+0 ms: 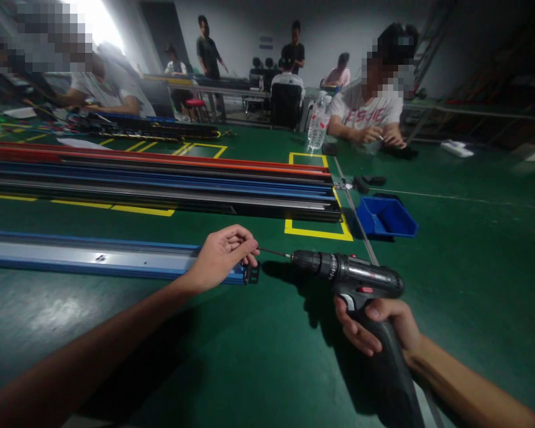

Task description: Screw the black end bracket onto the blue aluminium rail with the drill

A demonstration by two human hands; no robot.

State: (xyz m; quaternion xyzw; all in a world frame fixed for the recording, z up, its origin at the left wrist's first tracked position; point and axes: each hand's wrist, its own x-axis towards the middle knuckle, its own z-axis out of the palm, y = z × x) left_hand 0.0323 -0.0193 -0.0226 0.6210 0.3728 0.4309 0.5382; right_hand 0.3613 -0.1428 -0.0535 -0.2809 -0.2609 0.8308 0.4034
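My right hand grips the handle of a black cordless drill, with fingers near its pale trigger. A long thin driver bit sticks out of the chuck toward the left. At the far end of that bit, my left hand is closed, thumb and fingers pinching around the tip. Whether a small screw is also between the fingertips is hidden. Under the left hand lies a blue and silver metal profile with a black end piece. The bit tip is just above that end.
Several long orange, blue and black profiles lie across the green table. A blue bin stands right of them, near a black-handled clamp. Water bottles and a seated co-worker are beyond. Others sit or stand farther back.
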